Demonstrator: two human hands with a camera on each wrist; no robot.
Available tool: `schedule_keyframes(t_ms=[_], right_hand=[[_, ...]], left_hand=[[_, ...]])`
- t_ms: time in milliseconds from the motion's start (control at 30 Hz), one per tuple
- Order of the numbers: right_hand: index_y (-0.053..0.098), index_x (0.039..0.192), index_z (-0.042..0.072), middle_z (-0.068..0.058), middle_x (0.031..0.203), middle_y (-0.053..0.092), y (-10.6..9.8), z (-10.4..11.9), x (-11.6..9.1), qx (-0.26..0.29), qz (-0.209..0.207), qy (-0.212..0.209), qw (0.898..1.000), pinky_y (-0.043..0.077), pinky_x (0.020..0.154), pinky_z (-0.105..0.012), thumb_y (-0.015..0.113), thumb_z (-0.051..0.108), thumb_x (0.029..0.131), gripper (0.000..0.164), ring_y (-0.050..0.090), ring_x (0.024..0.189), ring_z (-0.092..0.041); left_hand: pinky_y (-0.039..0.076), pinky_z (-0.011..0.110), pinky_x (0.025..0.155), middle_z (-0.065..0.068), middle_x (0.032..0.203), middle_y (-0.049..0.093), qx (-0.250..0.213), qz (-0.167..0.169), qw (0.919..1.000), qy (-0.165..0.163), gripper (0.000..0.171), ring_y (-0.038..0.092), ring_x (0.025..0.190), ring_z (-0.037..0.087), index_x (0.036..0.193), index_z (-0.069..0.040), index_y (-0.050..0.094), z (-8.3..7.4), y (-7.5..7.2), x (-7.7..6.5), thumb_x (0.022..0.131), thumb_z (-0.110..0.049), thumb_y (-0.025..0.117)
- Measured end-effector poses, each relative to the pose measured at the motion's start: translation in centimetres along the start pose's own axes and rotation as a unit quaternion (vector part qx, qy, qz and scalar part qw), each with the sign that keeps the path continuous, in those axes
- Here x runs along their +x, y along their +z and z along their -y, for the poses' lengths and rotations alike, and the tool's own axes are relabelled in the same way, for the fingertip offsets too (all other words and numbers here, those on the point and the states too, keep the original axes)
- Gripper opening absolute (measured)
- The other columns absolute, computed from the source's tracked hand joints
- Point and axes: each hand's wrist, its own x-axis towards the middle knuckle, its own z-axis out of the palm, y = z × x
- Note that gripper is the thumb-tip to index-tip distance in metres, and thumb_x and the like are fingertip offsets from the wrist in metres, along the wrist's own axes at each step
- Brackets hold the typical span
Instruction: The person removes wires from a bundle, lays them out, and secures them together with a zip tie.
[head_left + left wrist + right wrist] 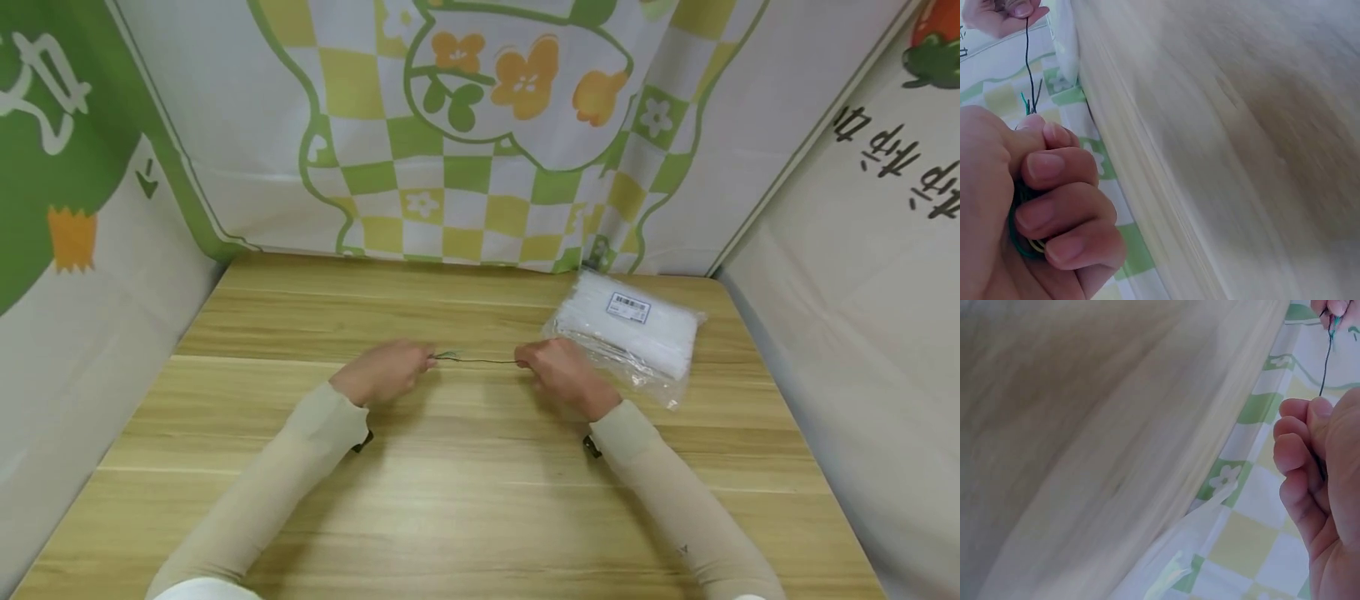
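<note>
My left hand (pixel 386 371) curls its fingers around a small bundle of thin wires (pixel 1014 232). Green, dark and yellowish strands show in the palm in the left wrist view, and short loose ends poke out past the thumb. One thin dark wire (pixel 487 361) runs fairly straight from there across to my right hand (pixel 564 373), which pinches it between thumb and index finger. In the right wrist view, a bit of dark wire (pixel 1319 467) also shows inside the curled right fingers. Both hands are held over the wooden table (pixel 450 500), a short distance apart.
A clear plastic bag (pixel 637 329) packed with white strips and bearing a label lies just beyond my right hand. A checked curtain (pixel 465 192) hangs along the table's back edge, and printed cloth walls stand at left and right.
</note>
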Motion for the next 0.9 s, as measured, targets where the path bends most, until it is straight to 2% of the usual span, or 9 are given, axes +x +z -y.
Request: schedule_keyframes(t_ms=[167,333,567,733,900], right_hand=[[0.072,0.09,0.011,-0.002,0.088,0.081,0.0,-0.7,-0.3,0.009,0.006,0.023,1.0,0.063,0.07,-0.04,0.068,-0.012,0.078,0.026,0.076,0.074,-0.023],[0.071,0.087,0.01,-0.003,0.084,0.08,-0.4,-1.5,-0.7,0.004,-0.003,0.033,0.999,0.062,0.068,-0.041,0.071,-0.006,0.085,0.017,0.075,0.072,-0.024],[0.069,0.084,0.011,-0.005,0.078,0.078,-0.5,-2.6,-1.6,-0.008,-0.009,0.049,0.999,0.061,0.067,-0.047,0.073,0.004,0.092,0.012,0.074,0.07,-0.029],[0.069,0.085,0.011,-0.006,0.076,0.077,-1.0,-3.0,-2.3,-0.012,-0.014,0.066,0.998,0.059,0.064,-0.052,0.074,0.007,0.094,0.011,0.073,0.07,-0.032],[0.069,0.086,0.011,-0.006,0.077,0.077,-1.3,-3.3,-2.7,-0.014,-0.018,0.065,0.998,0.06,0.065,-0.053,0.074,0.006,0.094,0.011,0.074,0.071,-0.034]], left_hand=[[0.044,0.028,0.065,-0.001,0.075,0.045,-0.004,0.008,1.0,0.002,0.022,0.042,0.065,0.011,0.097,-0.005,0.059,0.6,-0.2,-0.7,0.113,-0.015,0.047],[0.043,0.029,0.065,-0.001,0.073,0.043,0.003,0.008,1.0,0.002,0.023,0.042,0.065,0.012,0.096,-0.005,0.059,1.2,-0.2,-1.4,0.113,-0.014,0.047],[0.043,0.027,0.064,-0.003,0.072,0.041,-0.015,0.009,0.9998,0.01,0.024,0.04,0.063,0.01,0.096,-0.003,0.059,2.0,-0.5,-2.8,0.113,-0.011,0.046],[0.044,0.028,0.065,-0.003,0.071,0.042,-0.012,0.001,0.9997,0.02,0.023,0.039,0.062,0.009,0.102,-0.001,0.06,2.4,-0.9,-3.5,0.114,-0.011,0.043],[0.041,0.027,0.063,-0.003,0.071,0.041,-0.017,0.004,0.9996,0.023,0.024,0.038,0.061,0.009,0.099,-0.002,0.058,2.3,-1.2,-4.0,0.114,-0.012,0.042]])
